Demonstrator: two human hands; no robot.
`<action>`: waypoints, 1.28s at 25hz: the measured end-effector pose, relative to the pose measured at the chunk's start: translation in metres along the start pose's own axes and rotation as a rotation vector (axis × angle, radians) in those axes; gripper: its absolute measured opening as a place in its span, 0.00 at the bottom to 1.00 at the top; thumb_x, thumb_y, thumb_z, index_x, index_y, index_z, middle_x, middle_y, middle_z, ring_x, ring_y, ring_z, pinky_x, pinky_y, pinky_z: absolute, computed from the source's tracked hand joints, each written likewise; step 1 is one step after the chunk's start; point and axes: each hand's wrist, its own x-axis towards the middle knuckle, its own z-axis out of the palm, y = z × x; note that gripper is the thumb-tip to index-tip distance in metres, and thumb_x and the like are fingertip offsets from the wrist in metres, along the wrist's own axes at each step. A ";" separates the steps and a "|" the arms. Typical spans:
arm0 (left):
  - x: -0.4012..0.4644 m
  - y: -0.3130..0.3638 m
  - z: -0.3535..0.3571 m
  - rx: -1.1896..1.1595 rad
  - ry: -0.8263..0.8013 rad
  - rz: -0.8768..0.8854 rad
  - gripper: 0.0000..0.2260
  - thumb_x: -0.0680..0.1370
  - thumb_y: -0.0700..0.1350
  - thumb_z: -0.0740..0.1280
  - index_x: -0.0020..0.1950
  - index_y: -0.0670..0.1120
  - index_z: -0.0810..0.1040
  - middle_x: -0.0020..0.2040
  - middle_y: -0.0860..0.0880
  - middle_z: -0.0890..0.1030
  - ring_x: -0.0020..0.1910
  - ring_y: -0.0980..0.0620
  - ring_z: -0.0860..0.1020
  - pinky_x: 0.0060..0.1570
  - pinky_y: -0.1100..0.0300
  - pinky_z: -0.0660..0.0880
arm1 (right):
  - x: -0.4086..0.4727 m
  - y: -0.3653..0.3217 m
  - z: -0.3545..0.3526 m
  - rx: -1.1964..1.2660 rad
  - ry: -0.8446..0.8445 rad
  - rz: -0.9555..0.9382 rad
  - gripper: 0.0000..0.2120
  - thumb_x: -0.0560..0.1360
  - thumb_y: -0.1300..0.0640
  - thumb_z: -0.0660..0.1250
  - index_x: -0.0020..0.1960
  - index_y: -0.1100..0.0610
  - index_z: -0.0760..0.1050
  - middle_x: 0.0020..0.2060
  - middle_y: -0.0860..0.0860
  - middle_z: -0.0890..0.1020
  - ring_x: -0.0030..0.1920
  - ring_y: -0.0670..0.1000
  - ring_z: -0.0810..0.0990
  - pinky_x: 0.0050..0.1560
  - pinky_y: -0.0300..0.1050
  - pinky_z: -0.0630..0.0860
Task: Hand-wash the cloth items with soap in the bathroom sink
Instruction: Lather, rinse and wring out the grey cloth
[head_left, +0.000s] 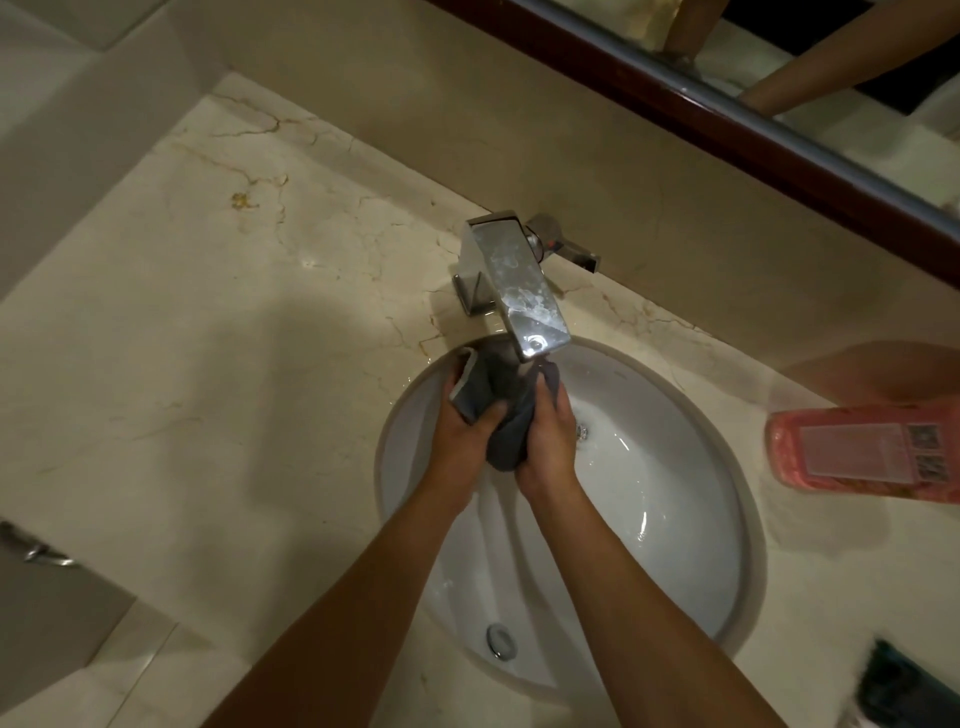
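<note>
Both hands are working 1 grey cloth (506, 415) right under the faucet (519, 291), over the back of the sink (691, 545). The left hand (460, 436) is gripping it, thumb curling over the bunched fabric, and the right hand (548, 441) is clamping the other side. A pink soap bottle (862, 447) is lying on the counter (208, 338).

1. Two bare forearms enter from the bottom edge, with no sleeves on them.
2. The left hand (460, 441) wears no glove, ring or watch.
3. The right hand (550, 441) is likewise bare, with short fingernails.
</note>
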 end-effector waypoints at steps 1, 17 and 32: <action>0.004 0.002 -0.007 -0.060 -0.018 -0.026 0.31 0.77 0.37 0.72 0.78 0.48 0.67 0.69 0.45 0.78 0.67 0.47 0.77 0.65 0.48 0.76 | 0.001 0.000 -0.002 -0.049 -0.015 -0.049 0.10 0.82 0.54 0.64 0.62 0.50 0.79 0.55 0.53 0.86 0.55 0.53 0.85 0.59 0.53 0.81; 0.013 0.021 0.007 0.192 -0.126 -0.132 0.04 0.82 0.50 0.67 0.49 0.54 0.81 0.49 0.49 0.85 0.50 0.51 0.83 0.52 0.61 0.78 | 0.002 -0.020 -0.034 -0.516 -0.348 -0.235 0.13 0.79 0.61 0.68 0.62 0.51 0.76 0.54 0.46 0.83 0.54 0.47 0.83 0.51 0.38 0.80; -0.009 -0.004 -0.006 -0.055 0.071 0.023 0.14 0.86 0.47 0.58 0.72 0.55 0.71 0.67 0.49 0.77 0.64 0.50 0.78 0.59 0.56 0.79 | -0.002 0.002 -0.001 0.021 0.010 0.010 0.21 0.76 0.51 0.72 0.68 0.52 0.76 0.59 0.53 0.82 0.58 0.51 0.83 0.60 0.50 0.81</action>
